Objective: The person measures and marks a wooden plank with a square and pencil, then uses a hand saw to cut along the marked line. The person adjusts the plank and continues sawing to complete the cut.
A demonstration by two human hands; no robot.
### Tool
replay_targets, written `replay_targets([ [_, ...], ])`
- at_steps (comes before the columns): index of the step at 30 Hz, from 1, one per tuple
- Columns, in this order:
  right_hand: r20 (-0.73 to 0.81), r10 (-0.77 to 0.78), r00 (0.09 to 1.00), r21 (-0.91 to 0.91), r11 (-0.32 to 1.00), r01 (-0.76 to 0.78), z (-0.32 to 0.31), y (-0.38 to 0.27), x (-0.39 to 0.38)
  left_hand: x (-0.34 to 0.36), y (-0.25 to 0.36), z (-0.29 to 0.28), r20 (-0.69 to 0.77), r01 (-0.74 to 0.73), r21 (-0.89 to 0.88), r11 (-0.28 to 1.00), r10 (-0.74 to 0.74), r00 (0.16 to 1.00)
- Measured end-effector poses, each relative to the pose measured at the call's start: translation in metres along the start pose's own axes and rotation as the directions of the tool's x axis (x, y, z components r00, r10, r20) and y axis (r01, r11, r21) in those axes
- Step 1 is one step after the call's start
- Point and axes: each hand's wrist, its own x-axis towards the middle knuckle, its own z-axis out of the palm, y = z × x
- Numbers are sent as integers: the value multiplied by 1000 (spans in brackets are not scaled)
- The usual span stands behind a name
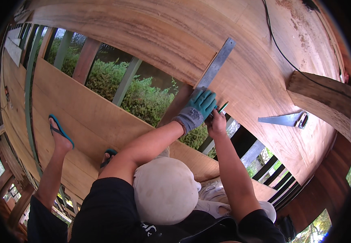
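My left hand [197, 109], in a grey knit glove with a teal coating, presses the lower end of a flat metal ruler [220, 58] against a broad wooden board [163, 36]. Its fingers are together over the metal. Close beside it, my bare right hand [216, 123] is closed around a slim green pencil [223, 107] whose end points up and to the right. The pencil is near the board's edge; whether its tip touches the wood I cannot tell. Below the hands, greenery shows through the gap between the boards.
A handsaw [283, 119] lies on the boards at right, near a thick timber beam [319, 99]. A black cable [279, 48] runs across the wood. Slats [126, 81] cross the gap. At left is a leg with a teal flip-flop [64, 131]; a pale rounded cloth shape [165, 192] is between my arms.
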Motion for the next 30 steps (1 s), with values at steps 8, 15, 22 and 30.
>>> replay_targets([
  [8,23,40,999,-24,999,-39,-1,-5,0,3,-2,-5,-92,-15,-42,999,11,996],
  [15,29,54,998,-42,998,-53,2,-11,-4,1,-2,3,-72,-6,-36,999,4,997],
  [22,25,66,997,-35,997,-65,9,-16,-8,2,-3,0,-78,-10,-46,999,6,997],
  [30,28,65,997,-33,997,-64,7,-12,-4,5,-4,-7,-116,-11,-74,997,2,993],
])
